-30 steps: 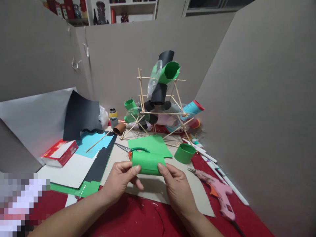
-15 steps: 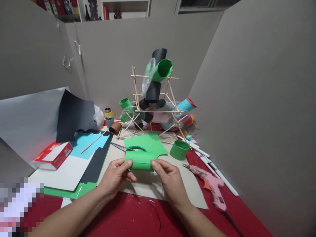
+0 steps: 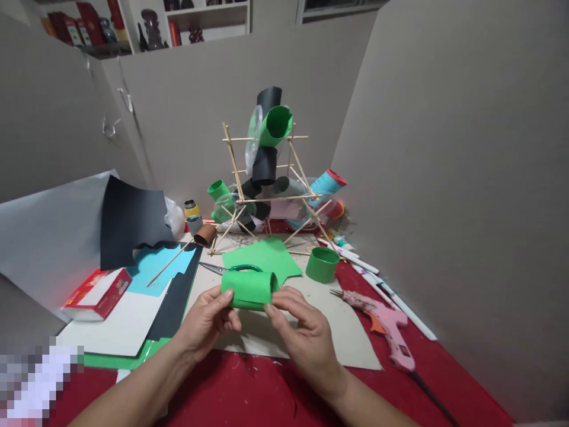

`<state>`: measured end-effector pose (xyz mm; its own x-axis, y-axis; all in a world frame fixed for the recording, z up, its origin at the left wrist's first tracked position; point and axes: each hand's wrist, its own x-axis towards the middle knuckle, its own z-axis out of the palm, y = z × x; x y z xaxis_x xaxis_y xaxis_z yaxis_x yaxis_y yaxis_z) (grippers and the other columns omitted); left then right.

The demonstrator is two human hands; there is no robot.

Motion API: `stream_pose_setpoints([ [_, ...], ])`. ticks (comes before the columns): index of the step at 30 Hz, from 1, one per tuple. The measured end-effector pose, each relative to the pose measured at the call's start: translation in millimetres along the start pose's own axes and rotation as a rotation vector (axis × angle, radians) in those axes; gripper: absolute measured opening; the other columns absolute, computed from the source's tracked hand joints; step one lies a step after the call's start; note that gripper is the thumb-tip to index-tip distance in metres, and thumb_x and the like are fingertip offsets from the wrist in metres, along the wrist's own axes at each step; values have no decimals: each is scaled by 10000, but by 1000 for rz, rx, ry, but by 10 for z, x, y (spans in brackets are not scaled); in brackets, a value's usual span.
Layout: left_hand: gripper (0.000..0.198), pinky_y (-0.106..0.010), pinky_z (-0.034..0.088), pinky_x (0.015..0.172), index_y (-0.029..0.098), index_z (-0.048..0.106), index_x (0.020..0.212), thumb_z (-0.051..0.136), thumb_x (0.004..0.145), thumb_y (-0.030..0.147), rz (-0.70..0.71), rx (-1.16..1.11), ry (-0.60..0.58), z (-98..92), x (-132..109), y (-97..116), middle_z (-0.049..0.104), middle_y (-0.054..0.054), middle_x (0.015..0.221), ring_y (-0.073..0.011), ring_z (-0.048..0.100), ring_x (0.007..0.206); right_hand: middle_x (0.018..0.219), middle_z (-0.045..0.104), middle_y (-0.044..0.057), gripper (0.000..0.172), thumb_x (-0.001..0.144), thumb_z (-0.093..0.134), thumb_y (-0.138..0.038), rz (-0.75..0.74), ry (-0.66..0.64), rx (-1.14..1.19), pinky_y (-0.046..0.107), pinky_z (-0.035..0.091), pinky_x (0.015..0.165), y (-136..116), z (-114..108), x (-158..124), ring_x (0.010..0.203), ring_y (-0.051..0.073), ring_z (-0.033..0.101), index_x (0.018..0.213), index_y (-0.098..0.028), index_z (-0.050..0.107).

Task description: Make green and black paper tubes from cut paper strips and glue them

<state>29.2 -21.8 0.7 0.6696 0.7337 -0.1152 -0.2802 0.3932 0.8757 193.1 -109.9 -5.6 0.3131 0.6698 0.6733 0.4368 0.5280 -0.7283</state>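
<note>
Between my hands is a rolled green paper tube [image 3: 247, 286], lying sideways with its open end to the right and a seam along the front. My left hand [image 3: 208, 317] grips its left end, thumb in front. My right hand [image 3: 304, 326] pinches the lower right end, thumb below and fingers behind the rim. Just behind the tube lie scissors [image 3: 245, 268] with green handles, partly hidden by it. Under them is a flat green paper sheet [image 3: 262, 255]. A second green paper tube [image 3: 322, 265] stands upright to the right.
Behind rises a wooden-stick frame [image 3: 275, 197] bearing green and black paper tubes. A pink glue gun [image 3: 386, 326] lies at right, near white sticks [image 3: 400, 305]. At left are a red-and-white box [image 3: 96, 293], blue paper [image 3: 162, 270] and a curled black sheet [image 3: 128, 219]. Grey partitions enclose the table.
The tube has turned slightly, so its right opening now shows. My right fingers have shifted from its front edge to around the right rim. The camera view has swung a little.
</note>
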Motion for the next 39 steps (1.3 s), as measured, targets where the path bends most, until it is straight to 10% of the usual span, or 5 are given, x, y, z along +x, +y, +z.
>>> stream_pose_setpoints([
  [5, 289, -164, 427, 416, 155, 578, 788, 826, 684, 262, -51, -241, 11, -70, 19, 92, 559, 84, 575, -34, 469, 363, 950, 674, 51, 247, 898, 522, -134, -148, 64, 35, 380, 445, 844, -62, -126, -11, 941, 215, 593, 1064, -246, 665],
  [17, 124, -154, 344, 405, 155, 614, 762, 730, 750, 195, -36, -328, -71, -171, -57, 111, 513, 88, 550, 10, 286, 317, 946, 688, 40, 281, 876, 519, -63, -247, 141, 115, 385, 454, 834, -180, -179, 46, 916, 199, 603, 1066, -230, 642],
  [29, 258, -150, 466, 426, 137, 634, 812, 828, 672, 233, -32, -14, 189, -24, 91, 130, 604, 53, 636, -41, 527, 429, 895, 692, 55, 228, 859, 556, -77, -234, 164, 43, 389, 471, 807, -173, -192, 74, 889, 204, 617, 1028, -198, 650],
  [39, 289, -179, 491, 556, 125, 692, 918, 740, 775, 372, 72, 258, 183, -17, 47, 74, 701, -26, 743, -94, 638, 551, 991, 661, 62, 220, 864, 595, -110, -136, 104, -117, 373, 472, 845, -21, -96, 66, 957, 208, 595, 1050, -218, 642],
])
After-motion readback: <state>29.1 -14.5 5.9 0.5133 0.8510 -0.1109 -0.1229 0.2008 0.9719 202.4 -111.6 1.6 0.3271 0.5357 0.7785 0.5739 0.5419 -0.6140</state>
